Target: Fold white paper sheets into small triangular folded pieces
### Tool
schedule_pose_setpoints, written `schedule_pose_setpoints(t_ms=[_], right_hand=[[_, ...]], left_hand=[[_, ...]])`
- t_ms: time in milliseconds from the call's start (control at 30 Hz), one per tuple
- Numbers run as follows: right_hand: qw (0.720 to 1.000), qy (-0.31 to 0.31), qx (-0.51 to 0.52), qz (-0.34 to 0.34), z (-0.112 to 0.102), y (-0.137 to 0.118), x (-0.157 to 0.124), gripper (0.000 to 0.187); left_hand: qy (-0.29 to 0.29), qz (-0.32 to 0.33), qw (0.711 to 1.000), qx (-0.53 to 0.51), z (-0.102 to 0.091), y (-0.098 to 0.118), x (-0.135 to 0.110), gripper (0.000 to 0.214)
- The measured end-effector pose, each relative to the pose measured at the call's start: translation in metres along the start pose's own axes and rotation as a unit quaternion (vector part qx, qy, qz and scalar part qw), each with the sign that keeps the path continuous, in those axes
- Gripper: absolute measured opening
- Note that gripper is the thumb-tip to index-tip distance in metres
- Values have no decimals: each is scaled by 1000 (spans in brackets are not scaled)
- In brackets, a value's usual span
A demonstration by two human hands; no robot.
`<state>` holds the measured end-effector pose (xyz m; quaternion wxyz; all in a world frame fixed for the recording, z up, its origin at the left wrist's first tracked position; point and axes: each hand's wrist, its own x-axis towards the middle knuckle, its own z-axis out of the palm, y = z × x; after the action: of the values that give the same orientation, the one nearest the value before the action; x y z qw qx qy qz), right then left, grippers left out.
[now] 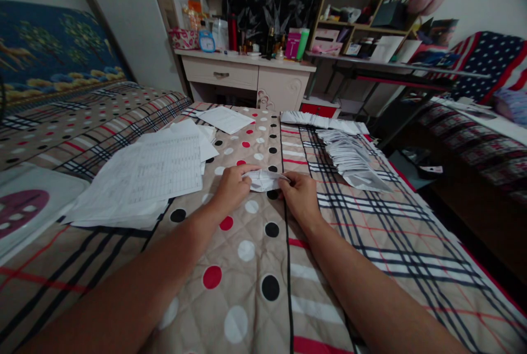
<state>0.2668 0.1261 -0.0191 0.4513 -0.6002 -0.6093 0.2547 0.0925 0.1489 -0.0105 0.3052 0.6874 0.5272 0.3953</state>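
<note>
A small folded piece of white paper [264, 180] is stretched between my two hands, low over the patterned bedspread [247, 310]. My left hand [235, 185] pinches its left end between thumb and fingers. At the other end, my right hand [300, 194] grips the paper the same way, fingers curled behind it. Over to the left lies a loose pile of printed sheets [148, 170], with a white sheet [225, 119] just beyond it. On the right, many folded paper pieces [349, 159] overlap in a fanned row, and another row of folded paper [323, 121] runs behind them.
A white plastic bag-like item with a purple print [37, 200] rests at the left edge. Past the bed stands a white dresser [239, 74] holding bottles and a blue clock [206, 41]. Shelves and a desk [395, 71] are at the back right. The bed's right edge drops to a dark floor.
</note>
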Motion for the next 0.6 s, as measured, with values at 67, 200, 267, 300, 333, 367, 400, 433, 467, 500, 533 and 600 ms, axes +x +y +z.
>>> schedule_pose_setpoints(t_ms=[67,200,267,300,333,367,400,433,467,500,533,600], right_hand=[[1000,10,-22,12,-1,0,2,20],[998,30,-51,27,-5,-1,4,17],[996,45,-69,34,-8,-1,6,15],[995,51,-76,39,-9,-1,7,15],[994,56,-79,46,-11,0,8,14],[994,59,-78,52,-12,1,9,14],[994,61,-77,56,-13,2,10,14],[994,62,-76,57,-14,3,11,14],[994,63,-75,55,-14,5,11,14],[994,64,-74,52,-14,6,11,13],[994,64,-73,47,-14,7,11,13],[995,65,-62,42,-14,7,10,13]], left_hand=[[-27,16,997,-65,-1,0,0,40],[-50,71,987,-134,-3,0,-2,47],[-59,96,985,-134,-5,-2,-3,60],[-64,105,984,-128,-6,-3,-3,65],[-67,110,984,-120,-6,-5,-2,67],[-68,109,985,-114,-7,-7,-2,67],[-68,103,986,-116,-7,-8,-1,64],[-66,95,986,-122,-7,-10,0,59],[-62,87,986,-127,-6,-12,1,52],[-55,84,987,-128,-6,-13,2,45],[-45,89,988,-121,-5,-13,3,38],[-29,121,988,-91,-5,-13,3,25]])
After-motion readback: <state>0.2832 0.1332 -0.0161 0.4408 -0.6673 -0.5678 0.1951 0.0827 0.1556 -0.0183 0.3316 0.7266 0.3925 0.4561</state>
